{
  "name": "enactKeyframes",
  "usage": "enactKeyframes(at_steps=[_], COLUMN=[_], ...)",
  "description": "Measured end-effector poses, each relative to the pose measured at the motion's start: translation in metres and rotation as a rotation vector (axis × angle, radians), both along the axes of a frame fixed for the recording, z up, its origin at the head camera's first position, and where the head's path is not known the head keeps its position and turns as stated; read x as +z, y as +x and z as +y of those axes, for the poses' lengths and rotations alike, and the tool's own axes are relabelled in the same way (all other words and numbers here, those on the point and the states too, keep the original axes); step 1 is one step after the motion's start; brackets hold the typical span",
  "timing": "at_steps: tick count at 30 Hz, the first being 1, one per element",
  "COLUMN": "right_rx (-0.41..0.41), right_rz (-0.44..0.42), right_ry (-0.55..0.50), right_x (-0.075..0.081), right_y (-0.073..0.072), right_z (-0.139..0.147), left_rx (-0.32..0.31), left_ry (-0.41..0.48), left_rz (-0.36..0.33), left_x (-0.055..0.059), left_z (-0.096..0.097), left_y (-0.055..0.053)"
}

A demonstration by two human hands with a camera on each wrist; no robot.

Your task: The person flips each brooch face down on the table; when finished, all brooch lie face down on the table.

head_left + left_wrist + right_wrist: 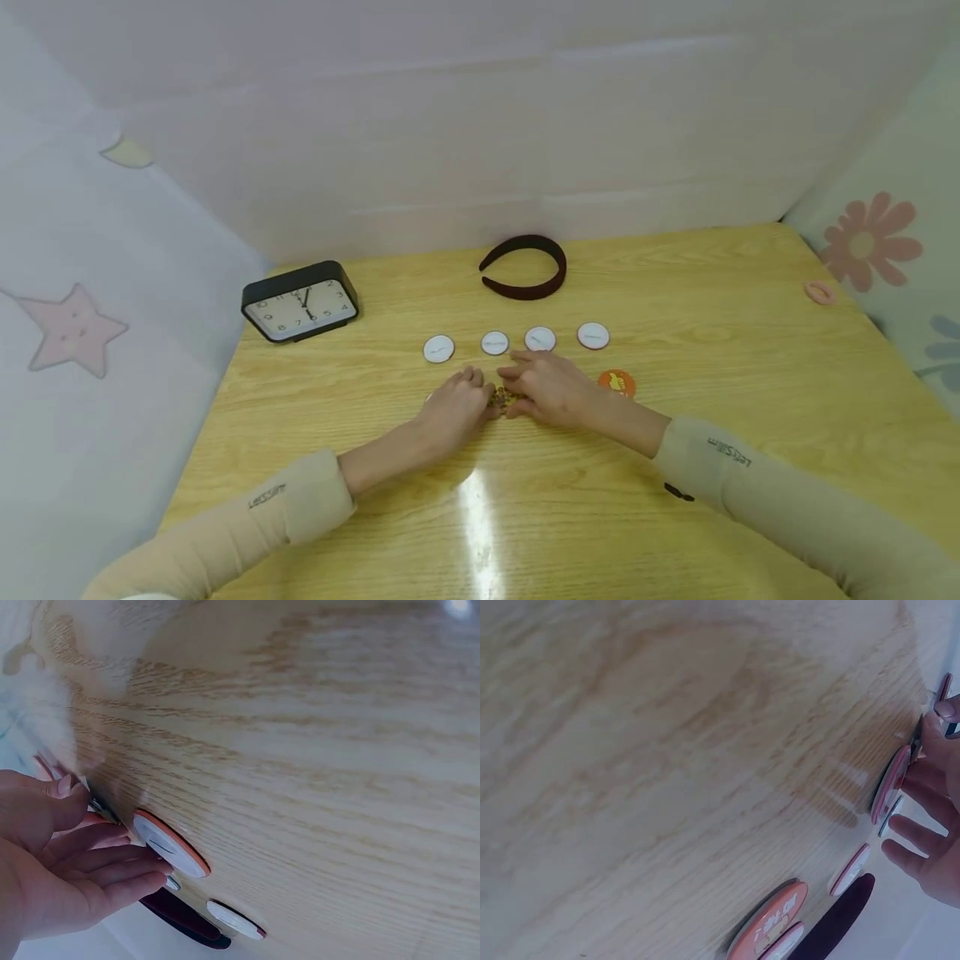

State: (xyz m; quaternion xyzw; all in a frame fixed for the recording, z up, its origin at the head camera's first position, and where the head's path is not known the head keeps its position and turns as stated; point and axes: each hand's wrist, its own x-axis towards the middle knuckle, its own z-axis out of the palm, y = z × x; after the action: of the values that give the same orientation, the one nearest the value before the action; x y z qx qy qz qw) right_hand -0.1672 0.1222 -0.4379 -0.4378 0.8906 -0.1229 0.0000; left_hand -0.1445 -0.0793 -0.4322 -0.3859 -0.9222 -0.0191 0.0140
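Observation:
My left hand (461, 404) and right hand (551, 387) meet over the middle of the table at a small yellow-brown patterned disc (501, 400). Thumb and fingers of each hand pinch its edge from opposite sides, hiding part of it. In the left wrist view the left hand (82, 870) has its fingertips beside a white disc with an orange rim (171, 844). The right wrist view has the right hand (937, 795) at the far edge, its fingers behind a red-rimmed disc (891, 784). An orange disc with a yellow picture (617, 383) lies beside the right wrist.
Several white discs, among them the leftmost (438, 348) and the rightmost (593, 336), form a row beyond the hands. A dark headband (555, 279) lies behind them. The black clock (300, 302) stands at back left, and a pink ring (820, 292) lies near the right edge.

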Motion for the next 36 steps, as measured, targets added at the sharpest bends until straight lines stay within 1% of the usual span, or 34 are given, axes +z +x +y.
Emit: enactKeyframes(at_steps=[3, 8, 11, 15, 18, 21, 25, 28, 29, 31, 36], right_rx=[0.032, 0.045, 0.041, 0.0, -0.038, -0.062, -0.091, -0.11, -0.112, -0.101, -0.044], right_rz=[0.008, -0.016, -0.027, -0.072, -0.116, -0.125, -0.036, 0.033, 0.043, 0.049, -0.017], right_ry=[-0.015, -0.059, -0.089, -0.143, -0.181, -0.22, -0.29, -0.331, -0.333, -0.3, -0.194], right_x=[-0.001, -0.001, 0.001, 0.003, 0.002, 0.0, -0.004, -0.005, -0.004, -0.003, -0.002], right_y=[-0.002, -0.004, -0.006, -0.006, -0.006, -0.006, -0.006, -0.007, -0.007, -0.006, -0.007], right_z=[-0.001, 0.0, 0.0, -0.001, -0.002, -0.004, -0.005, -0.007, -0.008, -0.008, -0.007], left_rx=[-0.002, -0.021, -0.043, -0.06, -0.048, -0.034, -0.017, -0.012, -0.014, -0.011, 0.011], left_ry=[0.03, 0.118, 0.13, 0.128, 0.143, 0.133, 0.121, 0.123, 0.126, 0.124, 0.093], left_rz=[0.014, 0.031, 0.057, 0.093, 0.11, 0.134, 0.152, 0.162, 0.166, 0.171, 0.166], left_x=[-0.002, -0.008, -0.013, -0.018, -0.019, -0.017, -0.017, -0.018, -0.019, -0.02, -0.02], left_z=[-0.003, -0.008, -0.011, -0.012, -0.011, -0.01, -0.009, -0.009, -0.009, -0.009, -0.01], left_y=[0.001, 0.001, 0.0, 0.0, -0.001, 0.0, 0.0, 0.0, 0.0, 0.0, 0.002])
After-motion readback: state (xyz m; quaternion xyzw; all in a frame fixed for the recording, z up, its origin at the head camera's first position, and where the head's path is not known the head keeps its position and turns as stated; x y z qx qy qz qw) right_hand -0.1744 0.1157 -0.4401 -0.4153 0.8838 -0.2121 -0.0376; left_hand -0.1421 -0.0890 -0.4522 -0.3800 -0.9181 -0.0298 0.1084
